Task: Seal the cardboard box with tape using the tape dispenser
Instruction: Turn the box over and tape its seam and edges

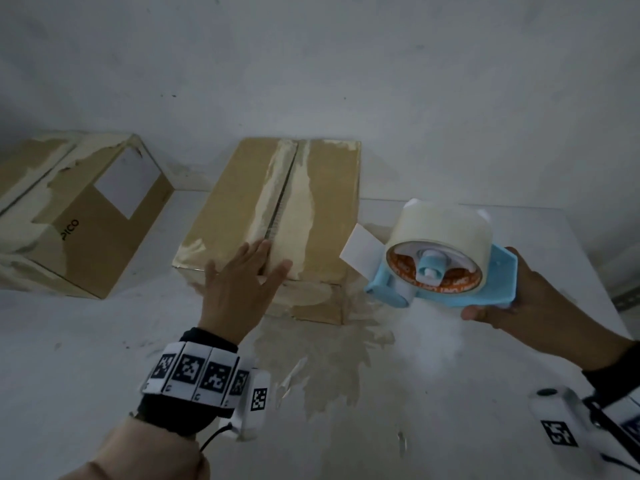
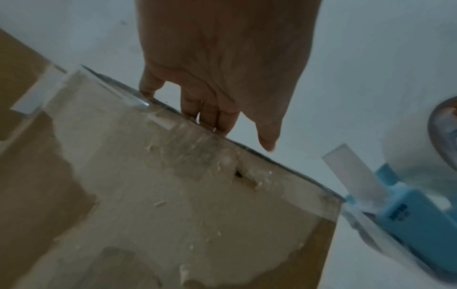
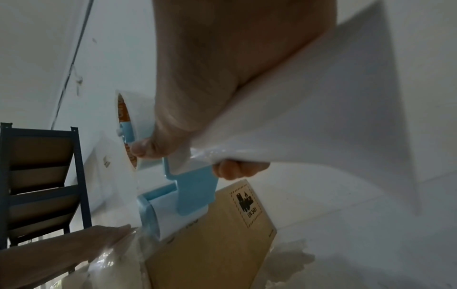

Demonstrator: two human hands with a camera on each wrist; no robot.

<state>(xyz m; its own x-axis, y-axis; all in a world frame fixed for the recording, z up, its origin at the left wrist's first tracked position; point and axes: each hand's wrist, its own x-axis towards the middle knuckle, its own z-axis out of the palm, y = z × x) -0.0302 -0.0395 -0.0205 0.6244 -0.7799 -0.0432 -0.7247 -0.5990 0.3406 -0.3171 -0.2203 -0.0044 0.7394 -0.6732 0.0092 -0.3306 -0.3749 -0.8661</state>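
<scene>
Cardboard box (image 1: 277, 206) is pressed under flat, spread left hand (image 1: 239, 282); tape dispenser (image 1: 446, 268), gripped by right hand (image 1: 540, 299), is held just beside it; loose tape may wrinkle off-seam.

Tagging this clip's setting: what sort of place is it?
Probably a packing or storage room: two worn cardboard boxes on a white table, a tape dispenser, and metal shelving nearby.

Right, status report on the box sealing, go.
Left hand flat on cardboard box, near edge. Right hand grips tape dispenser, off box's right side. Centre seam untaped. Nothing in the way.
</scene>
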